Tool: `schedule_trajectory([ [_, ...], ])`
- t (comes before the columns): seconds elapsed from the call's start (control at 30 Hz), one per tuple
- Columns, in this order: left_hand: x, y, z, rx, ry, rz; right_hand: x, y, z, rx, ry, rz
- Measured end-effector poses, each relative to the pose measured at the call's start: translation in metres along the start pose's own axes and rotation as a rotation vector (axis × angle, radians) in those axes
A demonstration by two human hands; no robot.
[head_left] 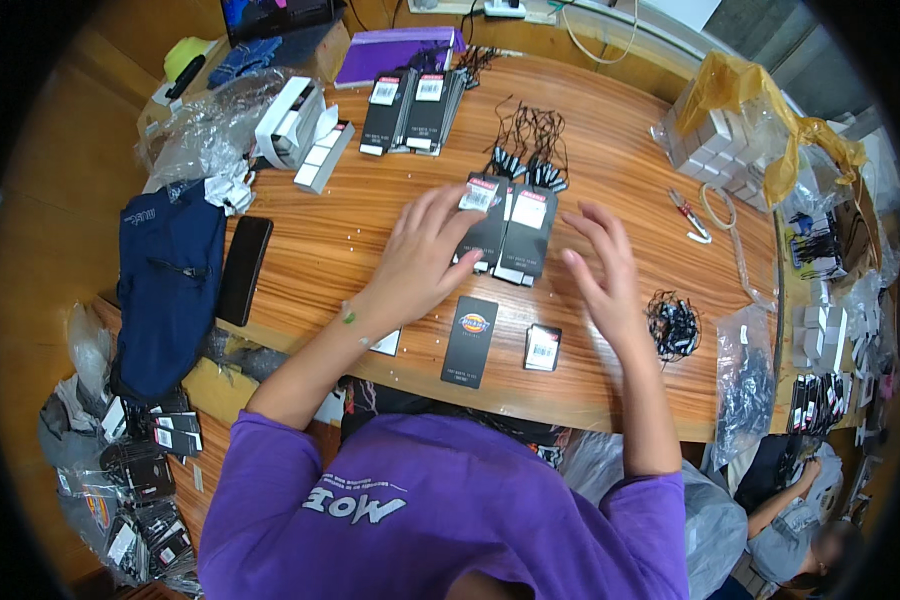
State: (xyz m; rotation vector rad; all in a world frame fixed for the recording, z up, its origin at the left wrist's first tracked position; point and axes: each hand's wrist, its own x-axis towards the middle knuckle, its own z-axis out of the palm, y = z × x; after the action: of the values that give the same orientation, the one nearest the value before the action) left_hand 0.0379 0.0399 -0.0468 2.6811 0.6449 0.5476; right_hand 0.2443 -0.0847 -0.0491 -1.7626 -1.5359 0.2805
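Two side-by-side stacks of dark hang tags with white barcode stickers stand on the table between my hands: a left stack (486,232) and a right stack (527,235). My left hand (425,245) is at the left stack's edge, thumb and fingers apart, fingertips over the top tag. I see no firm grip on it. To the right of the stacks, my right hand (605,265) is open with curved fingers, touching nothing. Black strings (530,140) trail from the tops of the stacks. Nearer me lie a single dark tag (470,342) and a small barcoded tag (542,348).
More tag stacks (410,112) stand at the far left, near a phone (244,272) and a navy cloth item (170,285). At right are a coil of black strings (673,326), a red-handled tool (688,216) and bagged white boxes (715,140). Another person (795,535) sits at lower right.
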Motion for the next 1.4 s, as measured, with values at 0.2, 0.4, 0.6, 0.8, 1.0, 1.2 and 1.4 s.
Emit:
schedule_trajectory([
  [0.2,-0.048,0.008,0.003,-0.173,-0.174,-0.038,-0.067,-0.002,-0.006,0.004,-0.286,0.139],
  [0.4,-0.034,0.012,0.029,-0.232,-0.015,-0.203,-0.092,0.005,0.018,-0.056,-0.067,0.119],
  [0.6,0.001,0.001,0.053,-0.184,0.078,-0.252,-0.096,0.008,0.02,-0.027,-0.021,0.094],
  [0.8,0.008,0.01,0.051,-0.246,0.117,-0.228,-0.099,0.01,0.017,-0.056,-0.082,0.061],
  [1.0,-0.019,0.026,0.004,-0.206,-0.495,-0.172,-0.1,0.01,0.017,-0.115,-0.105,0.048],
  [1.2,-0.042,0.042,0.014,-0.134,-0.473,-0.205,-0.099,0.01,0.015,-0.069,-0.11,0.05],
  [1.4,-0.039,0.039,0.02,-0.132,-0.432,-0.197,-0.1,0.015,0.013,0.062,-0.053,0.059],
])
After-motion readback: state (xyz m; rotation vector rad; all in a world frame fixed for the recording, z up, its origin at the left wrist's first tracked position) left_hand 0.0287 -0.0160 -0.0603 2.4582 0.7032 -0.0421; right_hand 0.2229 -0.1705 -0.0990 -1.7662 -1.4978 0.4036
